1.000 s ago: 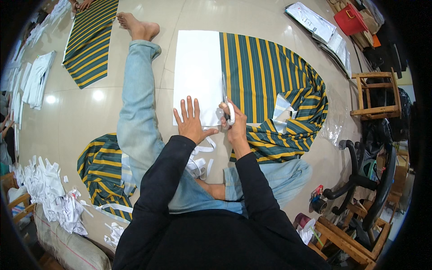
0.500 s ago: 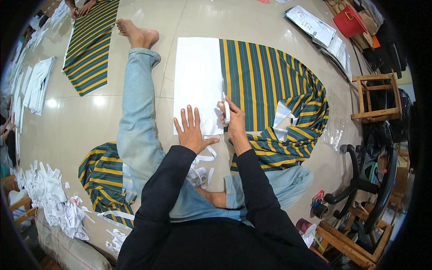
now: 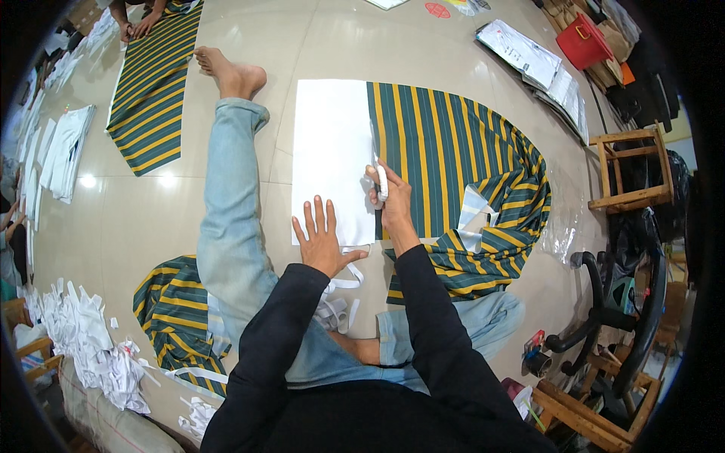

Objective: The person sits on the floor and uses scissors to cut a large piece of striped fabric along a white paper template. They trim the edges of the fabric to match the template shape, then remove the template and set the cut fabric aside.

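A white rectangular sheet [image 3: 331, 143] lies flat on the floor before me. Along its right edge spreads green cloth with yellow stripes [image 3: 442, 151], flat near the sheet and bunched into folds at the far right. My left hand [image 3: 321, 243] rests open on the sheet's near edge, fingers spread. My right hand [image 3: 397, 202] is closed round the white-wrapped handle of scissors [image 3: 382, 183]. Their blades point away from me along the line where sheet and cloth meet. How far apart the blades stand is too small to tell.
My outstretched leg [image 3: 234, 189] lies left of the sheet. White scraps [image 3: 83, 332] heap at the lower left, near more striped cloth [image 3: 177, 313]. Another person's hands [image 3: 143, 24] work at striped cloth at the upper left. A wooden stool [image 3: 630, 170] stands at the right.
The view has tilted, so the floor things sit lower in the picture. My right hand and the scissors have advanced slightly along the sheet's edge. My left hand keeps its place on the sheet.
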### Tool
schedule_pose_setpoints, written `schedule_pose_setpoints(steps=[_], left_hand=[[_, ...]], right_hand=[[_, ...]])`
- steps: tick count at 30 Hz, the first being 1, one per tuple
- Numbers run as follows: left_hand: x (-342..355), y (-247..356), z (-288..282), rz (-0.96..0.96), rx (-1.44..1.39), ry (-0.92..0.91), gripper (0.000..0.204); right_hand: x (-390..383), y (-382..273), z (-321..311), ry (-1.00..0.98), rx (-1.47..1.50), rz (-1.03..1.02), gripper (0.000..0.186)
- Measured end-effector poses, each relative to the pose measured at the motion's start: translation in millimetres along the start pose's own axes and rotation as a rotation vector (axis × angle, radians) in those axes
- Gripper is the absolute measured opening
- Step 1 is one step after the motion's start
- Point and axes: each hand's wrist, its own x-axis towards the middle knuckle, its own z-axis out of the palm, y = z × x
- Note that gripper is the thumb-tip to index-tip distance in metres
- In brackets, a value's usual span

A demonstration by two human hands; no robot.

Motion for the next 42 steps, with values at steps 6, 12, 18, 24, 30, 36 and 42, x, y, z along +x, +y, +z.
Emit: schedule_pose_setpoints(steps=[6, 12, 18, 24, 30, 36, 42], left_hand=[[0.8, 1.4, -0.7, 0.002, 0.0, -0.004, 0.147], [0.2, 0.1, -0.5, 0.005, -0.027, 0.005, 0.147], [0.6, -1.5, 4.7, 0.023, -0.026, 0.026, 0.147], [0.2, -1.5, 3.2, 0.015, -0.019, 0.022, 0.146], [0.1, 0.8, -1.2, 0.008, 0.001, 0.011, 0.147], [0.1, 0.5, 1.6, 0.009, -0.011, 0.023, 0.147], [-0.6, -0.4, -0.1, 0.008, -0.011, 0.021, 0.147]], right_hand=[[4.6, 3.7, 3.0, 0.014, 0.011, -0.021, 0.06], [21.1, -15.8, 9.1, 0.024, 0.022, 0.01, 0.052], [36.7, -16.0, 15.0, 0.029, 0.044, -0.015, 0.057], [40.2, -17.2, 15.1, 0.028, 0.007, 0.007, 0.056], [59.7, -32.4, 23.4, 0.038, 0.07, 0.001, 0.05], [76.2, -25.5, 27.9, 0.02, -0.047, -0.032, 0.048], [79.0, -33.6, 30.6, 0.037, 0.076, 0.007, 0.047]])
